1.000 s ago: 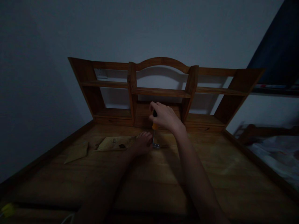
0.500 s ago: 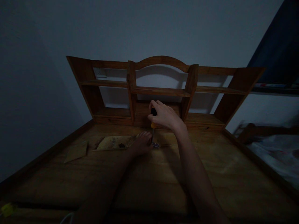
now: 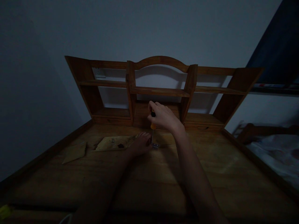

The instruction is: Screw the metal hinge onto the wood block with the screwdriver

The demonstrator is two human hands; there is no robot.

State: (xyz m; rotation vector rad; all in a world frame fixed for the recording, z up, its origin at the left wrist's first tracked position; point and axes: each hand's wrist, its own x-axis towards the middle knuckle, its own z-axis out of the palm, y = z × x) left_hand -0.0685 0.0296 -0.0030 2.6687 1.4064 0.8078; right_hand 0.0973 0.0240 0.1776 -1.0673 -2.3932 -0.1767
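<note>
My right hand (image 3: 162, 115) is closed round the black and yellow handle of a screwdriver (image 3: 153, 126). The screwdriver stands nearly upright, and its thin shaft runs down to a small shiny metal piece, which looks like a hinge (image 3: 155, 145). Beside it on the left, my left hand (image 3: 141, 143) rests low with its fingers curled at the metal piece's edge. What those fingers grip is hidden. A pale strip of wood (image 3: 105, 144) with dark stains extends leftward from under my left hand.
All this lies on a wooden desk (image 3: 144, 180) in dim light. Behind rises a wooden shelf unit (image 3: 161, 91) against the wall. A flat square piece (image 3: 75, 153) lies at the left. Something yellow (image 3: 5, 212) shows at the lower left corner.
Both hands stay in nearly the same place, with the screwdriver still at the metal piece. My right hand's fingers have shifted slightly on the handle. The whole view has moved a little.
</note>
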